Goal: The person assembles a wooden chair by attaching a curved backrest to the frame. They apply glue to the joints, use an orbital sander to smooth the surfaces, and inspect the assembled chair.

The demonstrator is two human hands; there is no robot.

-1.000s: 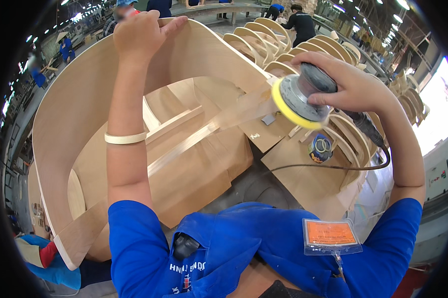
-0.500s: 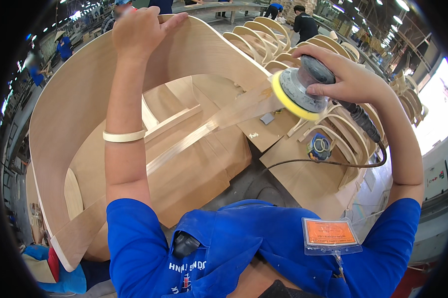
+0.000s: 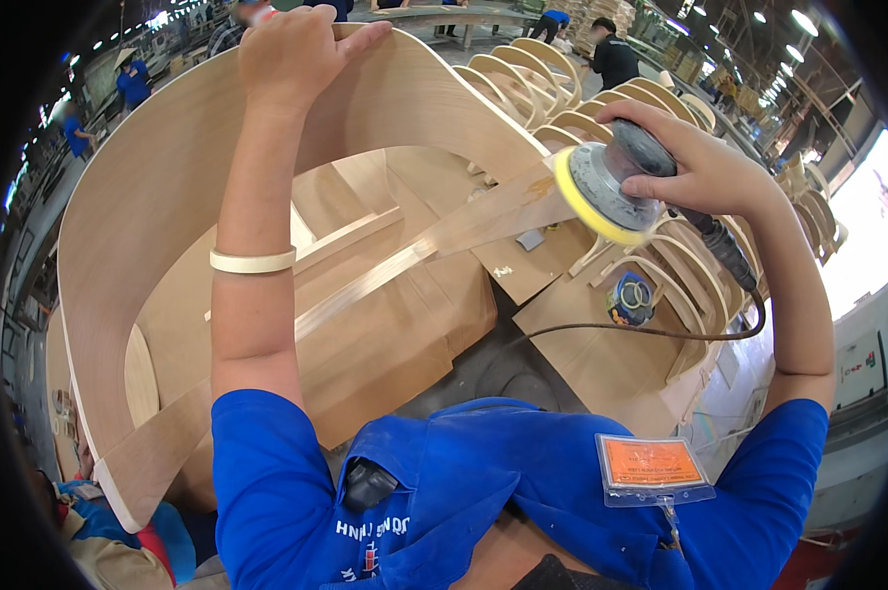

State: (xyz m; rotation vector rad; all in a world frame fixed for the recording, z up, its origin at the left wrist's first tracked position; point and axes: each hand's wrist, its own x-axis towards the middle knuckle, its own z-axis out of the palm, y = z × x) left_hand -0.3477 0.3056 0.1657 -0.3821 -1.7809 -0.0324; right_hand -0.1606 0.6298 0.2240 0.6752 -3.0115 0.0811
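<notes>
A large bent plywood panel (image 3: 178, 167), curved like a chair back, stands on its edge before me. My left hand (image 3: 292, 54) grips its far upper rim, the fingers folded over it and the thumb stretched along the edge to the right. In my right hand (image 3: 695, 162) is an orbital sander (image 3: 611, 187) with a grey body and yellow pad. The hand wraps round its dark top grip. Its pad is tilted on edge close to the panel's right end; whether it touches the wood I cannot tell. A dark hose (image 3: 641, 332) trails from the sander.
Cardboard (image 3: 414, 344) lies beneath the panel. Several curved wooden frames (image 3: 523, 74) stand in rows behind and to the right. A roll of tape (image 3: 637, 291) sits on a blue container. Another person (image 3: 613, 61) stands at the back; one more (image 3: 119, 541) is low at the left.
The sander and my right hand have shifted slightly right and down. My left hand also appears a little farther right, still on the rim. The person at lower left has moved.
</notes>
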